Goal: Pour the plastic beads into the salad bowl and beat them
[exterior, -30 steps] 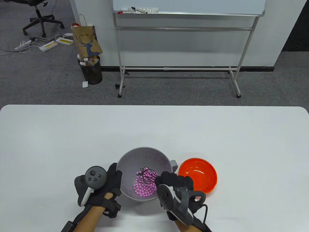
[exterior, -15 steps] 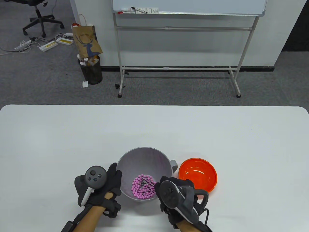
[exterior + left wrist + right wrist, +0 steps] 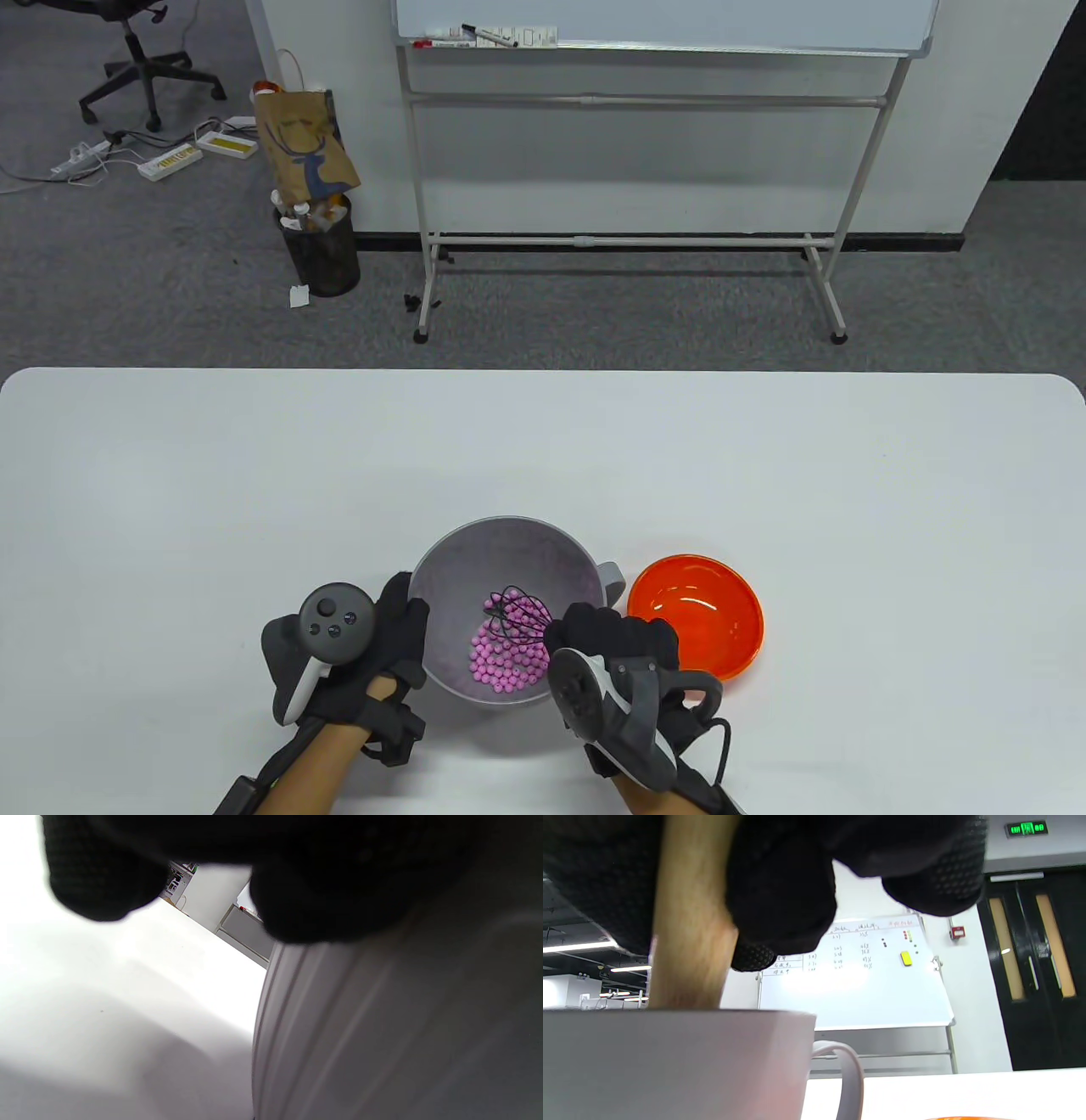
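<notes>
On the white table (image 3: 254, 475), the left hand (image 3: 365, 649) lies against the left outer wall of the grey bowl (image 3: 441, 586), its fingers (image 3: 411, 615) reaching up to the rim. The left wrist view shows dark fingertips (image 3: 322, 899) against the ribbed wall (image 3: 382, 1027), but whether they curl round it or only press on it cannot be told. Inside the bowl, pink beads (image 3: 501, 658) lie heaped on the bottom toward the near side, and the black wire head of a whisk (image 3: 517, 613) stands among them at the far edge of the heap. The right hand (image 3: 615, 649) is at the bowl's near right rim with its fingers wrapped round the whisk's wooden handle (image 3: 691, 933), which goes down behind the bowl's rim in the right wrist view. A handle (image 3: 612, 579) juts from the bowl's right side. Just beside it, to the right, stands an orange bowl (image 3: 696, 615), with nothing visible in it.
</notes>
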